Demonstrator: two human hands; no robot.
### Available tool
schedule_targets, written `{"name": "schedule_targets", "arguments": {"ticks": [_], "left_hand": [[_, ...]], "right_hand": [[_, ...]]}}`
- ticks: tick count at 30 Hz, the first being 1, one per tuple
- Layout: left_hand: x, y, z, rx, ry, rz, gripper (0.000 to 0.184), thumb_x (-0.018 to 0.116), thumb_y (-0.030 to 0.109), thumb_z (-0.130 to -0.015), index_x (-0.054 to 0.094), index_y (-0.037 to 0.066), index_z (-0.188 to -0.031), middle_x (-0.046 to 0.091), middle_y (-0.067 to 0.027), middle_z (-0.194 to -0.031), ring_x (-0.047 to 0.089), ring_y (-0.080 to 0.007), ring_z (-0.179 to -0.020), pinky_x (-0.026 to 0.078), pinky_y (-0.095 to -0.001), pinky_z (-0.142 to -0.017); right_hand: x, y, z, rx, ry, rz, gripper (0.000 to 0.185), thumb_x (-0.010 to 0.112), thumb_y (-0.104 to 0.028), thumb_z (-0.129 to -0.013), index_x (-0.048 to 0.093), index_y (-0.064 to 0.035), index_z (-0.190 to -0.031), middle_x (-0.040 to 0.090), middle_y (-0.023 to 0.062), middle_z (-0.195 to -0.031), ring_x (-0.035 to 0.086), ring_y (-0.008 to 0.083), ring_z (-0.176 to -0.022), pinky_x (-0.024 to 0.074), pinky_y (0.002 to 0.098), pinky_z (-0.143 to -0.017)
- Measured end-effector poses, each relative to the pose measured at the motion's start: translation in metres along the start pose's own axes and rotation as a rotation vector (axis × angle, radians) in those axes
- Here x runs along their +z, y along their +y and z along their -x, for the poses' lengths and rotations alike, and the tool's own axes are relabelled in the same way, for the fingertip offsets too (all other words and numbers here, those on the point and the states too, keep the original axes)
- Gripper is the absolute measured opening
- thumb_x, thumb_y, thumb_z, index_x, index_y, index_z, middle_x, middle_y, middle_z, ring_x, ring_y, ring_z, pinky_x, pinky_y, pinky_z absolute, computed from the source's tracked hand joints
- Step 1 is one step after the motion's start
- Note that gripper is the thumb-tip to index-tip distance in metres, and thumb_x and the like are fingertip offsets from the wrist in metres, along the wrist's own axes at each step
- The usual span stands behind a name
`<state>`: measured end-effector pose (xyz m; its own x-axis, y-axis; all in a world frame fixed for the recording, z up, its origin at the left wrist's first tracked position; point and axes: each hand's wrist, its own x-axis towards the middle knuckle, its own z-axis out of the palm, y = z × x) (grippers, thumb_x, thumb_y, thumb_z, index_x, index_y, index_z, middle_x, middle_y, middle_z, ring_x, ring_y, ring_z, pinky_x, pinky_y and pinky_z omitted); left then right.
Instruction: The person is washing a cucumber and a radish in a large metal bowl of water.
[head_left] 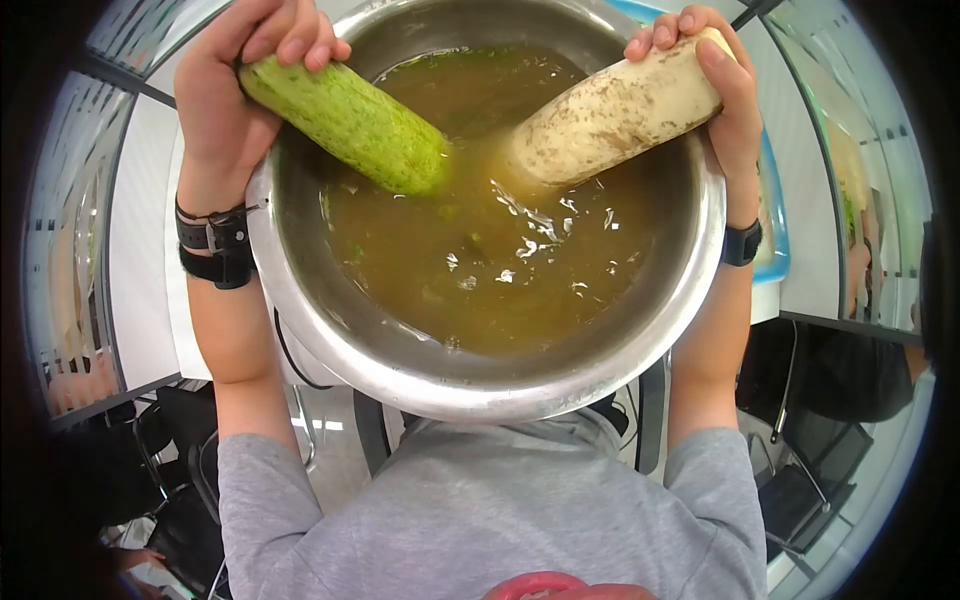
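We've got left hand (232,75) clamped on a green gourd (350,125), right hand (738,90) on a brown-blotched daikon (610,110), both slanting inward from our fingers (292,48) into murky water (420,275).

Bright, with warped, blackened edges

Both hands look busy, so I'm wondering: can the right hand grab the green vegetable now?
Probably not: the right hand is full, gripping the pale vegetable, though only murky water separates that from the green vegetable.
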<state>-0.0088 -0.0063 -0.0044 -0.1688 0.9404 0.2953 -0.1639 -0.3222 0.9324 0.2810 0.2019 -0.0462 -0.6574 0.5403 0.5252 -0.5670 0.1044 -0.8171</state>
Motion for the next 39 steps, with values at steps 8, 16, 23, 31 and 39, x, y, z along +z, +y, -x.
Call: {"name": "schedule_targets", "arguments": {"ticks": [8,16,23,31,39], "left_hand": [[0.018,0.001,-0.001,-0.04,-0.03,-0.331,0.048,0.042,0.019,-0.106,0.032,0.014,-0.06,0.045,-0.0036,-0.063,0.05,-0.0166,-0.068,0.048,-0.0342,-0.082],[0.02,0.002,-0.001,-0.061,-0.018,-0.398,0.048,0.046,0.023,-0.105,0.033,0.014,-0.06,0.046,-0.0036,-0.063,0.052,-0.0163,-0.068,0.048,-0.0333,-0.081],[0.018,0.002,-0.001,-0.055,-0.007,-0.383,0.049,0.057,0.03,-0.101,0.037,0.011,-0.061,0.048,-0.0034,-0.062,0.055,-0.016,-0.067,0.051,-0.0348,-0.082],[0.001,0.003,-0.002,-0.04,0.029,0.205,0.047,0.038,0.016,-0.108,0.033,0.017,-0.061,0.041,-0.0002,-0.064,0.046,-0.016,-0.07,0.043,-0.0341,-0.085],[0.002,0.002,-0.001,-0.005,0.142,0.139,0.047,0.038,0.017,-0.108,0.031,0.017,-0.062,0.039,-0.0004,-0.065,0.046,-0.0166,-0.071,0.044,-0.0343,-0.086]], "right_hand": [[-0.014,0.008,-0.005,0.085,0.073,-0.451,0.021,0.058,-0.025,-0.095,0.053,-0.009,-0.108,0.056,0.0064,-0.104,0.056,0.0268,-0.106,0.0497,0.0408,-0.096],[-0.002,0.001,-0.003,0.085,0.06,-0.296,0.02,0.057,-0.025,-0.095,0.053,-0.0083,-0.106,0.056,0.0073,-0.101,0.057,0.0262,-0.106,0.051,0.0394,-0.092],[0.002,-0.01,-0.002,0.086,-0.041,0.076,0.023,0.059,-0.024,-0.095,0.055,-0.005,-0.108,0.057,0.0104,-0.1,0.061,0.0271,-0.101,0.0532,0.0414,-0.089],[0.002,-0.008,-0.002,0.065,-0.028,0.046,0.015,0.064,-0.015,-0.094,0.062,-0.0024,-0.101,0.066,0.0096,-0.094,0.07,0.0239,-0.092,0.0562,0.0367,-0.084],[-0.001,-0.006,-0.005,0.011,-0.099,0.093,0.02,0.07,-0.01,-0.089,0.06,-0.0042,-0.105,0.065,0.0087,-0.096,0.07,0.0237,-0.093,0.0566,0.0388,-0.087]]}}
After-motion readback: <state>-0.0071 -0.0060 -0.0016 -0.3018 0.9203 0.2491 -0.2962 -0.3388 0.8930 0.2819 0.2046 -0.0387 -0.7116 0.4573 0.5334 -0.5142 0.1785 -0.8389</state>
